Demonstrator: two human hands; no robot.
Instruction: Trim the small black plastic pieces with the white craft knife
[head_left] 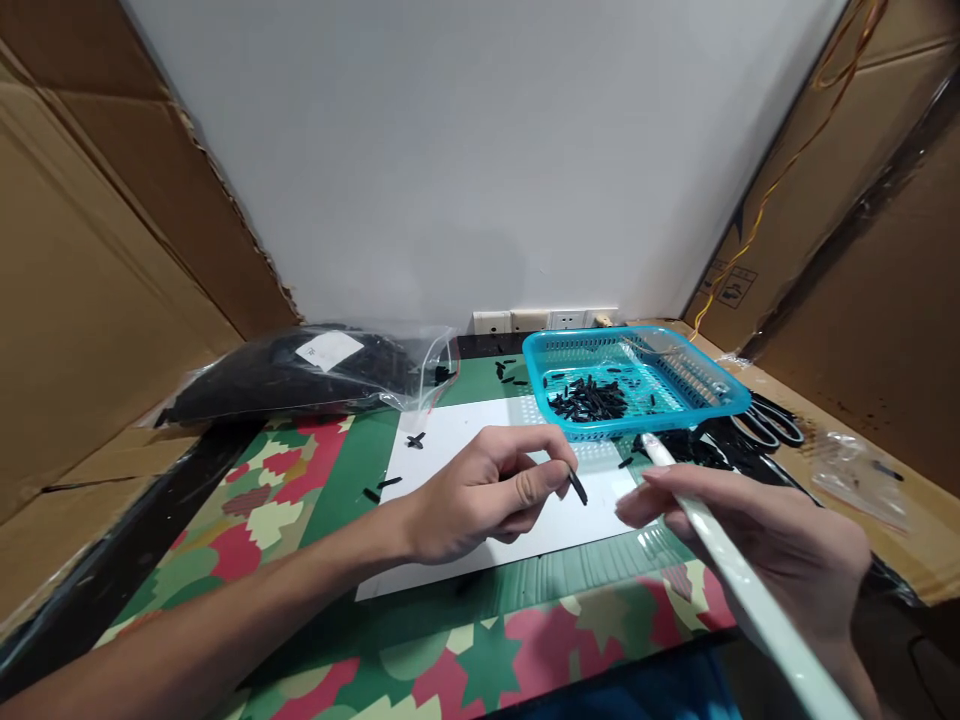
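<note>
Over the white sheet (442, 440), my left hand (495, 490) pinches a small black strip (577, 487) between thumb and fingers, and one end of it sticks out toward the right. My right hand (772, 540) is to the right, closed round a long white stick-like tool (720, 560). It slants from the lower right corner up to the front of a blue basket (637, 428); its exact kind I cannot make out. Many short black pieces (592, 399) lie heaped in the basket. A few loose ones (390, 482) rest by the sheet's left edge.
A clear zip bag (367, 350) full of black material lies at the back left. Scissors (772, 415) and dark strips sit right of the basket, near a small clear bag (855, 480). Cardboard walls (97, 200) stand on both sides. Sockets (566, 320) line the back wall.
</note>
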